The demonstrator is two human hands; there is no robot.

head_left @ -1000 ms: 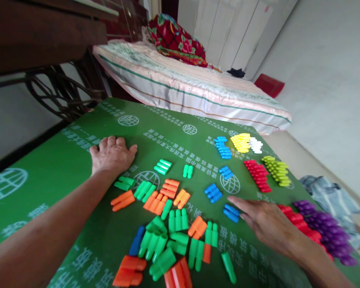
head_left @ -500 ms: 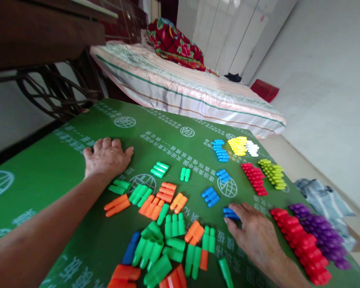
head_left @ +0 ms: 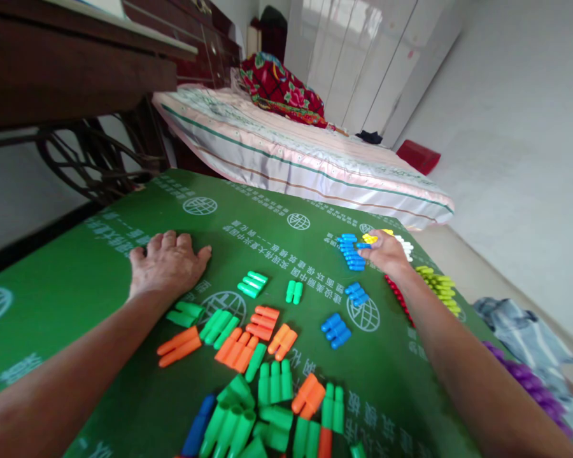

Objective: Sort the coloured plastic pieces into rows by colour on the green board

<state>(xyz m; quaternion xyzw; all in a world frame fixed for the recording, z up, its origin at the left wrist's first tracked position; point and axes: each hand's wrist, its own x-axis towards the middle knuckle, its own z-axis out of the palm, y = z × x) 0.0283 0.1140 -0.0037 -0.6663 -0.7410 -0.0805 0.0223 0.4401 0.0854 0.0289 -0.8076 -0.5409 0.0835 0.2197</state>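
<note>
My right hand reaches to the far right of the green board. It pinches a small blue bullet-shaped block between thumb and fingers, right beside a row of blue blocks. Yellow blocks lie just behind that hand and are partly covered by it. Two smaller blue sets, one nearer the back and one closer to me, sit apart on the board. My left hand rests flat with fingers spread, holding nothing, behind several loose green blocks.
Orange blocks mix with green ones in a front-middle heap. White, red, yellow-green and purple blocks line the right side. A bed stands behind the board, and crumpled cloth lies beyond its right edge.
My right hand has carried the blue block from the front right to the blue row at the back. My left hand stays in place; the view has tilted slightly.
</note>
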